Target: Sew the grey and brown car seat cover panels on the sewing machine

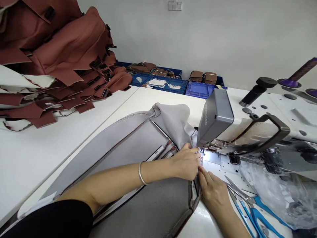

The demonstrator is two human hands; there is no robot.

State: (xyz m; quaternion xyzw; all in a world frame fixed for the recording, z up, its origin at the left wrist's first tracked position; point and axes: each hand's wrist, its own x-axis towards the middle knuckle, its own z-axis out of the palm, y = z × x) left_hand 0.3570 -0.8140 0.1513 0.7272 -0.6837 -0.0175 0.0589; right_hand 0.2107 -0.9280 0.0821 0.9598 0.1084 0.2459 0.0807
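A large grey upholstery cover (pixel 131 138) with dark seams lies across the table, its right edge running in beside the sewing machine (pixel 215 115). Close to the lit needle area, my left hand (pixel 187 162) is closed on the cover's edge, knuckles up, with a silver bangle on the wrist. Just in front of it my right hand (pixel 214 190) pinches the same edge between thumb and fingers; the fingertips are partly hidden. White strips show along the cover's inner seams. The needle itself is hard to make out behind the machine head.
Blue-handled scissors (pixel 255 201) lie right of my right hand, near crumpled clear plastic (pixel 274 195). Reddish-brown covers (pixel 66 43) are heaped at the left. Blue crates (pixel 160 84) with brown pieces stand by the wall. Purple thread (pixel 292 82) sits at the right.
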